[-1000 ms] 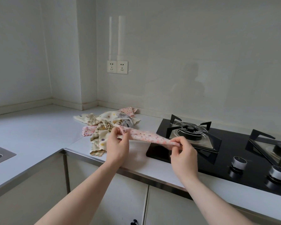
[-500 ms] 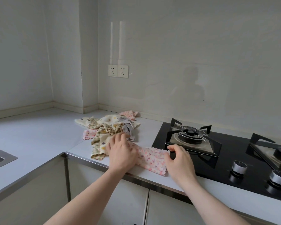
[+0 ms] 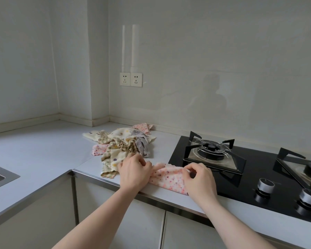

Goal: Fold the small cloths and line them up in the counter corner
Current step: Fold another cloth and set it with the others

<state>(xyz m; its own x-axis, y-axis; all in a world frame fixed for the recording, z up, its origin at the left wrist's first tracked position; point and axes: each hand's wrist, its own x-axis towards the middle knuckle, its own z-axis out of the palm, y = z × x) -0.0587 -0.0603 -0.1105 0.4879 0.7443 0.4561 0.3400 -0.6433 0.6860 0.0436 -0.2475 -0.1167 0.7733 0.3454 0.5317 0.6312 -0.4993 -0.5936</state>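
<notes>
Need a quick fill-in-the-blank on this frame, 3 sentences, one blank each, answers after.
1. Both hands, the left hand and the right hand, hold a pink spotted cloth that lies on the ____.
2. The pile of unfolded cloths lies to the ____ of the stove.
3. On the wall above the pile are ____ sockets.

Answers: counter; left; two

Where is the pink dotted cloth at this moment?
In the head view, the pink dotted cloth lies at the counter's front edge, between the left hand and right hand, just left of the black gas hob.
</notes>
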